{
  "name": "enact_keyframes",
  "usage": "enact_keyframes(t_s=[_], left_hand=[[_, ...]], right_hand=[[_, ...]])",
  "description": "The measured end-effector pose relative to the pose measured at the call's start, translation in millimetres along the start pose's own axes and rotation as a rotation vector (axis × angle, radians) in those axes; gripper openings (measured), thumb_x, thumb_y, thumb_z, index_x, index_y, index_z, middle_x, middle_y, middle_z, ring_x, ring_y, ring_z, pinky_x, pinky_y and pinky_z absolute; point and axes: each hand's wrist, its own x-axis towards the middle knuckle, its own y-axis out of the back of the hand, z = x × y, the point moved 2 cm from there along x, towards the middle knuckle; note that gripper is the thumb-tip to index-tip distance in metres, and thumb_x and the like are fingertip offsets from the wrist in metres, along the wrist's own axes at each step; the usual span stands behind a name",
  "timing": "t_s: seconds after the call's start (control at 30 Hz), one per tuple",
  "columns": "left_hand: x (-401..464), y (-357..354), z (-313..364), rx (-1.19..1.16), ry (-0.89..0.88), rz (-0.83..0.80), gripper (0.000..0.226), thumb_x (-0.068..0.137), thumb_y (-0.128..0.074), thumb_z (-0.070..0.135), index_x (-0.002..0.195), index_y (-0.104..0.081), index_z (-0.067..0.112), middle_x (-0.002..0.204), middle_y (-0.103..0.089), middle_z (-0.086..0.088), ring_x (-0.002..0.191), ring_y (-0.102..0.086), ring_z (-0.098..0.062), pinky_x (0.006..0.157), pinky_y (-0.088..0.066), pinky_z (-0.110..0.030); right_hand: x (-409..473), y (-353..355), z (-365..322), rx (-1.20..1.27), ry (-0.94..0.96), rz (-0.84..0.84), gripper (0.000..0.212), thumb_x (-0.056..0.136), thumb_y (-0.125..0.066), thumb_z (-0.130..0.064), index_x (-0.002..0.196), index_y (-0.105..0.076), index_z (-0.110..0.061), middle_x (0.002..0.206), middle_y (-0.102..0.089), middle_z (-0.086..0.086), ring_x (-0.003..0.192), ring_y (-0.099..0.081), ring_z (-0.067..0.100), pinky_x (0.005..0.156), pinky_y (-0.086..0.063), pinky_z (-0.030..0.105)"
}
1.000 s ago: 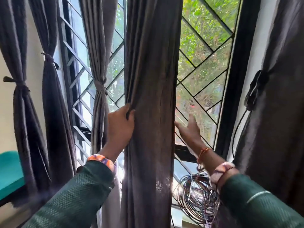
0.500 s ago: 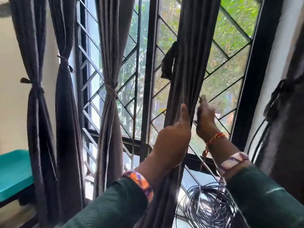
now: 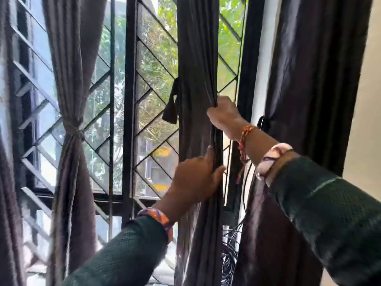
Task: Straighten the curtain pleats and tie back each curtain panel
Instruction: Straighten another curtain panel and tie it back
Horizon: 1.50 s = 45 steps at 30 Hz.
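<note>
At the far left edge hangs a dark curtain (image 3: 8,182), partly cut off by the frame. Next to it hangs a grey curtain (image 3: 70,100). It is pulled in at the middle by a knotted tie (image 3: 76,130), so it looks thin there and wide above and below.

Behind the curtains is a big window (image 3: 127,100) with a dark frame. Thin metal bars (image 3: 152,124) cross it in slanted lines and make diamond shapes. Green leaves (image 3: 165,48) show through the glass, and bright light comes in.

In the middle hangs the dark curtain panel (image 3: 195,58). It hangs straight down in long folds and nothing is tied around it. A dark strip of cloth (image 3: 171,108) hangs loose on its left side.

The left hand (image 3: 195,178) is low on this panel. Its fingers wrap around the bunched folds and the thumb sticks out on the right. A bright band (image 3: 158,218) sits on the wrist above a green sleeve (image 3: 123,254).

The right hand (image 3: 224,114) is higher up. It squeezes the right edge of the same panel. A red thread (image 3: 244,139) and a pale band (image 3: 272,159) are on that wrist.

Low down, between the panel and the next curtain, lies a bundle of thin wire (image 3: 229,254).

On the right hangs another dark curtain (image 3: 309,79), with a dark tie (image 3: 262,122) at its left edge. Past it is a pale wall (image 3: 367,120).
</note>
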Motion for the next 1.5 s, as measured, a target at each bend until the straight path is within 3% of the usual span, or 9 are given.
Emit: enact_keyframes(t_s=[0.07, 0.2, 0.4, 0.53, 0.83, 0.93, 1.07, 1.33, 1.5], left_hand=[[13, 20, -17, -0.2, 0.117, 0.251, 0.046, 0.082, -0.048, 0.051, 0.103, -0.063, 0.012, 0.075, -0.07, -0.014, 0.069, -0.067, -0.036, 0.056, -0.052, -0.039], [64, 39, -68, -0.355, 0.382, 0.476, 0.046, 0.078, -0.065, 0.031, 0.117, -0.058, 0.008, 0.106, -0.064, -0.018, 0.099, -0.06, -0.033, 0.086, -0.048, -0.039], [120, 54, -105, -0.442, 0.46, 0.142, 0.066, 0.074, -0.072, 0.011, 0.134, -0.045, 0.017, 0.125, -0.06, -0.016, 0.112, -0.058, -0.029, 0.095, -0.047, -0.033], [132, 69, -106, -0.566, 0.475, 0.157, 0.06, 0.073, -0.056, -0.01, 0.13, -0.049, 0.01, 0.107, -0.063, -0.021, 0.092, -0.065, -0.031, 0.076, -0.057, -0.039], [133, 70, -116, -0.757, 0.684, -0.14, 0.053, 0.076, -0.07, 0.004, 0.124, -0.047, 0.005, 0.102, -0.057, -0.016, 0.085, -0.058, -0.025, 0.056, -0.05, -0.028], [131, 72, -125, -0.55, 0.67, 0.02, 0.011, 0.072, -0.063, 0.003, 0.076, -0.055, 0.01, 0.084, -0.057, -0.013, 0.086, -0.059, -0.028, 0.065, -0.047, -0.032], [136, 100, -117, -0.363, 0.497, 0.274, 0.017, 0.076, -0.052, -0.001, 0.082, -0.063, 0.01, 0.074, -0.057, -0.006, 0.071, -0.053, -0.022, 0.053, -0.038, -0.021], [155, 115, -82, -0.926, 0.555, -0.323, 0.058, 0.063, -0.048, 0.08, 0.058, -0.051, 0.023, 0.06, -0.05, 0.0, 0.052, -0.04, -0.013, 0.051, -0.024, -0.021], [151, 136, -74, -1.291, 0.46, -0.366, 0.064, 0.06, -0.05, 0.078, 0.078, -0.064, 0.018, 0.071, -0.067, -0.001, 0.06, -0.064, -0.016, 0.057, -0.05, -0.021]], right_hand=[[-1, 8, 7, 0.037, 0.002, 0.003, 0.035, 0.079, -0.044, -0.005, 0.106, -0.065, -0.01, 0.104, -0.066, 0.014, 0.095, -0.062, 0.029, 0.068, -0.043, 0.026], [-5, 23, 7, 0.067, 0.004, -0.038, 0.032, 0.08, -0.041, 0.002, 0.096, -0.063, -0.016, 0.098, -0.066, 0.012, 0.086, -0.063, 0.024, 0.066, -0.048, 0.028], [-14, 29, -5, 0.033, 0.032, -0.059, 0.034, 0.084, -0.04, 0.001, 0.104, -0.063, -0.014, 0.091, -0.063, 0.009, 0.073, -0.055, 0.019, 0.053, -0.04, 0.023], [-20, 29, -11, -0.001, 0.056, -0.1, 0.033, 0.087, -0.035, 0.003, 0.101, -0.058, -0.015, 0.077, -0.057, 0.003, 0.059, -0.049, 0.013, 0.042, -0.039, 0.016], [-29, 6, -32, 0.019, 0.095, -0.11, 0.036, 0.086, -0.037, 0.002, 0.112, -0.06, -0.009, 0.1, -0.062, 0.01, 0.079, -0.056, 0.02, 0.053, -0.041, 0.02], [-31, 3, -35, 0.0, 0.092, -0.112, 0.035, 0.085, -0.037, 0.002, 0.111, -0.059, -0.007, 0.099, -0.061, 0.011, 0.076, -0.055, 0.02, 0.051, -0.04, 0.02], [-35, -4, -41, -0.104, 0.117, -0.053, 0.033, 0.083, -0.038, 0.002, 0.111, -0.055, -0.002, 0.104, -0.061, 0.016, 0.09, -0.06, 0.031, 0.064, -0.05, 0.029], [-54, -32, -82, -0.373, 0.254, 0.04, 0.048, 0.09, -0.043, -0.014, 0.136, -0.036, -0.006, 0.145, -0.04, 0.012, 0.126, -0.047, 0.034, 0.096, -0.041, 0.041], [-58, -22, -88, -0.406, 0.338, 0.079, 0.048, 0.089, -0.043, -0.016, 0.136, -0.038, -0.007, 0.147, -0.037, 0.009, 0.134, -0.038, 0.029, 0.102, -0.037, 0.041]])
